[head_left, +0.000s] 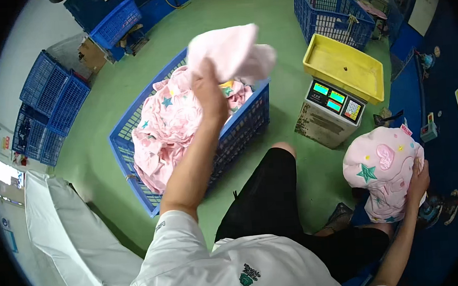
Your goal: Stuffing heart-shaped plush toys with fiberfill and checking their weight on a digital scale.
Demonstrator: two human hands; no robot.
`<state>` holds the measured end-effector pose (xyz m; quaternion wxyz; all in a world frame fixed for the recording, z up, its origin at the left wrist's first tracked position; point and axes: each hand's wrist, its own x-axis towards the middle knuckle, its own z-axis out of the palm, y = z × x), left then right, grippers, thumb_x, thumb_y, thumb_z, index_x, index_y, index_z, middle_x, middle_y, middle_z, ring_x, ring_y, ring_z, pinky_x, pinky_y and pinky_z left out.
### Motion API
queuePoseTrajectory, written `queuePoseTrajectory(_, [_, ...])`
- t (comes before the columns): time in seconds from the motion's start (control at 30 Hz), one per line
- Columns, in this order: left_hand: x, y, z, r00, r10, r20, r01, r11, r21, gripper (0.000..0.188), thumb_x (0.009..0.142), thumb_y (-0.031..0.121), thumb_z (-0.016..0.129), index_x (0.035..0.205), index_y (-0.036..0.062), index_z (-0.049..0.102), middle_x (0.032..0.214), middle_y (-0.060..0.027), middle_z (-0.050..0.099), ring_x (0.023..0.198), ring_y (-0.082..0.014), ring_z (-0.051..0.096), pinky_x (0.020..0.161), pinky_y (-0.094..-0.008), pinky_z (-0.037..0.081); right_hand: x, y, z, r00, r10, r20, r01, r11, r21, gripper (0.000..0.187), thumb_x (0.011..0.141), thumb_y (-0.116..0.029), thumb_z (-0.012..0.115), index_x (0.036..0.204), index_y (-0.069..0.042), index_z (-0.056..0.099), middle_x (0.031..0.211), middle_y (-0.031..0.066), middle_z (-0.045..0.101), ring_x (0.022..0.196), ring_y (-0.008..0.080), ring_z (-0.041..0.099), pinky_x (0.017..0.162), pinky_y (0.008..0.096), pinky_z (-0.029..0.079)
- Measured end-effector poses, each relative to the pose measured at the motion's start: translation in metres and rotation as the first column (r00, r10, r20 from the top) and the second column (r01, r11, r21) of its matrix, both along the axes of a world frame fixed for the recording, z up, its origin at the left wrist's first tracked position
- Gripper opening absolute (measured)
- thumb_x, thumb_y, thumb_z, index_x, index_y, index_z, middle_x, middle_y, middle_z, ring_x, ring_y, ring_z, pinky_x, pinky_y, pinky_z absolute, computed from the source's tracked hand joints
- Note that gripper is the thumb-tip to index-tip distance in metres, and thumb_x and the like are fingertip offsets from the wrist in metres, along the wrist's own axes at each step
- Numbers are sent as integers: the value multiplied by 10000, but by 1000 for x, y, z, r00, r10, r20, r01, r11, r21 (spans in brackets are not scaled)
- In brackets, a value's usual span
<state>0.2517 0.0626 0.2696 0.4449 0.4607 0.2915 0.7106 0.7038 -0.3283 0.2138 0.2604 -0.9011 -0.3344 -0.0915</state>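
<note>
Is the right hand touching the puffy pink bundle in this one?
Touching. The head view shows the right hand at the outer edge of the puffy pink bundle, fingers lying over its fabric with no gap.

Green floor (95, 133) everywhere, sweeping away well beyond the left hand (211, 96)! Far out to that hand's left, a white wall (46, 31) rose behind stacked blue crates (50, 99), and a bright pane (7, 177) shone at its nearer end! Ahead and left stood a blue partition (93, 17); right of the right hand (417, 183), a dark-blue wall (455, 148)!
</note>
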Motion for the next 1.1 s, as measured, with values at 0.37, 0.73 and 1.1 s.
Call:
queuePoseTrajectory(0.37, [-132, -11, -176, 970, -105, 221, 241, 569, -786, 509, 1017, 415, 512, 1362, 41, 508, 1154, -154, 620, 934, -236, 635, 736, -311, 546, -13, 22, 4, 994, -46, 97, 47, 999, -9, 458, 978, -464, 569, 909, -12, 559, 793, 240, 663, 682, 447, 616, 642, 514, 460])
queuePoseTrajectory(0.73, [225, -173, -99, 223, -941, -253, 833, 319, -451, 769, 846, 98, 762, 1487, -22, 354, 1355, -265, 530, 1192, -317, 587, 996, -411, 527, -7, -11, 12, 1000, 8, -5, -7, 985, 173, 415, 1025, -408, 528, 884, -18, 521, 745, 213, 633, 650, 410, 611, 621, 501, 444])
queuePoseTrajectory(1.1, [254, -171, -73, 378, -886, -269, 777, 462, -428, 676, 860, 132, 781, 1404, -52, 425, 1155, -228, 636, 917, -279, 687, 764, -346, 607, 0, -9, -3, 960, -236, 153, 187, 942, 280, 367, 1055, -358, 491, 911, -23, 523, 740, 194, 613, 642, 387, 587, 622, 488, 436])
